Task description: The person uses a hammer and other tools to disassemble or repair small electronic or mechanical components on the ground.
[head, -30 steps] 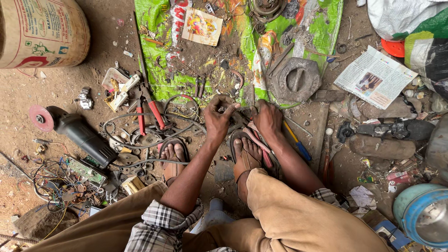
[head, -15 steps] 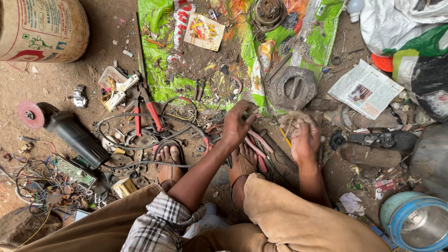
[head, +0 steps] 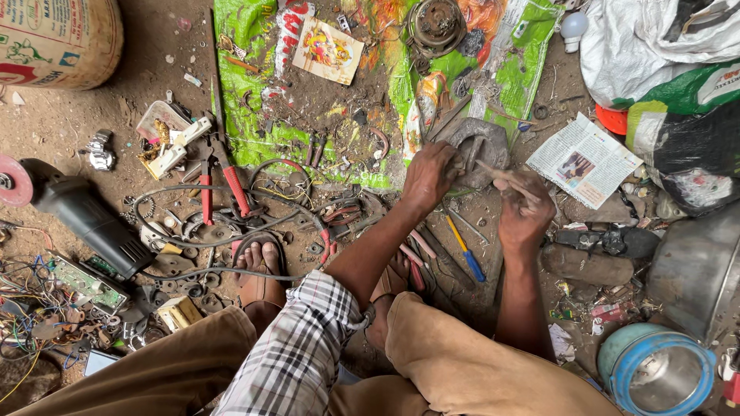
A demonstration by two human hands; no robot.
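Landmark: grey metal housing [head: 479, 146], a flat, dirty casting with an opening in its middle, lying on the dirt at the lower right edge of the green printed sack [head: 262, 92].
Left hand [head: 428, 176]: closed on the near left rim of the housing, fingers curled over its edge and pinning it to the ground.
Right hand [head: 526, 209]: just right of the housing, closed round a thin, dirt-coloured rod-like tool [head: 497, 172] whose tip points at the housing's opening; what kind of tool it is cannot be told.
Step in hand: judged to be prising or scraping at the housing, one hand steadying, the other working the tip in.
Next move calls for: by this judgement, a firm hold on the rim and the tip kept seated in the opening, so it does not skid toward the holding fingers.
Blue-handled screwdriver [head: 465, 250]: on the ground just below the housing, between the two forearms, untouched.
Red-handled pliers [head: 220, 181]: well left of the housing, among loose black cable.
Angle grinder [head: 77, 212]: far left of the housing, lying on its side.
Folded newspaper [head: 582, 158]: just right of the housing, flat on the dirt.
Sandalled foot [head: 258, 270]: below and left of the housing.
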